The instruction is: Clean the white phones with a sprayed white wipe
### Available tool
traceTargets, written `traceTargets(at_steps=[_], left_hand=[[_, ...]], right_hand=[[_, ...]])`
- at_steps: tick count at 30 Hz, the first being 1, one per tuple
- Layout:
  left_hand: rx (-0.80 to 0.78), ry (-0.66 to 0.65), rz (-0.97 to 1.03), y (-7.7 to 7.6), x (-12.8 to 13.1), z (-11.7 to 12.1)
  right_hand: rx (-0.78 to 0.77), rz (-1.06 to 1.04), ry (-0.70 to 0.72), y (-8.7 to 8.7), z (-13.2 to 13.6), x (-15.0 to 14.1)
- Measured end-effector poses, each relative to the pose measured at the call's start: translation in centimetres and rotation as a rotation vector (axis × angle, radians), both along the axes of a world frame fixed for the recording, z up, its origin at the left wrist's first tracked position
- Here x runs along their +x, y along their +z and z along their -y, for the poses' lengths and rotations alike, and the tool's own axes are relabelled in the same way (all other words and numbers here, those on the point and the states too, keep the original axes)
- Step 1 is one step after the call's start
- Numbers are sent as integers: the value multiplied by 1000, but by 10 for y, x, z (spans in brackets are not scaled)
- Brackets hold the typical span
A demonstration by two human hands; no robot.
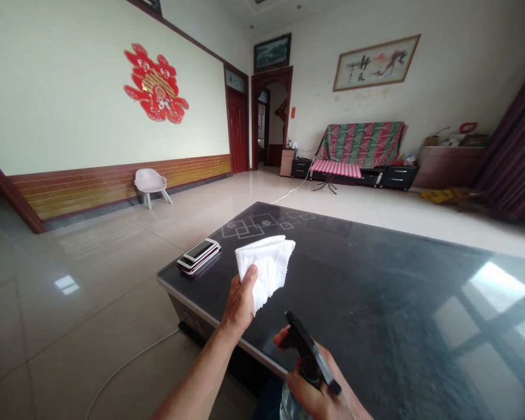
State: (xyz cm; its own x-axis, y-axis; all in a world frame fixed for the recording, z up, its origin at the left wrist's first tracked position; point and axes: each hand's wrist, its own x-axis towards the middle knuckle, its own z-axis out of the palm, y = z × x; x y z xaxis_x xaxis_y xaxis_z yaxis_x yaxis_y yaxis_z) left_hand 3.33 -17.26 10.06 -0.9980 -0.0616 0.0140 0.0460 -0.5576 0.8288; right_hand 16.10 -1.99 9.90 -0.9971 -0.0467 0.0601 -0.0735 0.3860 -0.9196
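Observation:
Folded over on itself, a white cloth point(269, 259) is pinched by my left hand point(240, 300), the thumb lying on top of it. Cloth and hand are over the near left part of a dark glossy table point(359, 274). My right hand point(317, 388) is wrapped round the neck of a spray bottle point(308, 353) with a black trigger head; its clear body is only partly visible at the lower edge. One finger is at the trigger. Left of the cloth, several phones point(200, 255) lie stacked near the table's left corner.
A white cable point(126, 364) runs over the tiled floor by the table's left side. Farther back are a small white chair point(151, 185) along the wall and a low striped folding table point(336, 169). Window light reflects on the tabletop's right.

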Motion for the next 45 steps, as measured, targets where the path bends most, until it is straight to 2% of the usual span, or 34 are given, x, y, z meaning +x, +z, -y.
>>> traceTargets(at_steps=[2,5,7,12,15,18,25,30,34,37,45], left_hand=[[-14,11,-52,7,-5,3],[-20,6,-94,13,-6,4],[2,-22,-60,12,-4,3],[20,-119,110,-6,6,-3],[-14,-197,197,-19,14,-7],[-28,-232,230,-24,18,-11],[-16,-231,160,-15,17,-13],[-25,-230,155,-18,18,-15],[-28,-232,150,-20,20,-18],[-25,-219,165,-19,20,-19],[-29,-196,207,-25,19,-7]], right_hand=[[9,3,-29,2,1,-1],[1,-32,51,5,1,-4],[-13,-57,78,3,1,-5],[-30,-65,-64,-5,-5,-2],[-49,-37,-22,-3,-10,-2],[-72,-24,6,-1,-14,-5],[-86,-17,-28,-12,-17,-5],[-103,-42,-29,1,-11,-4],[-94,-51,72,13,1,-4],[-95,-10,100,13,9,-4],[-137,-90,14,12,10,-9]])
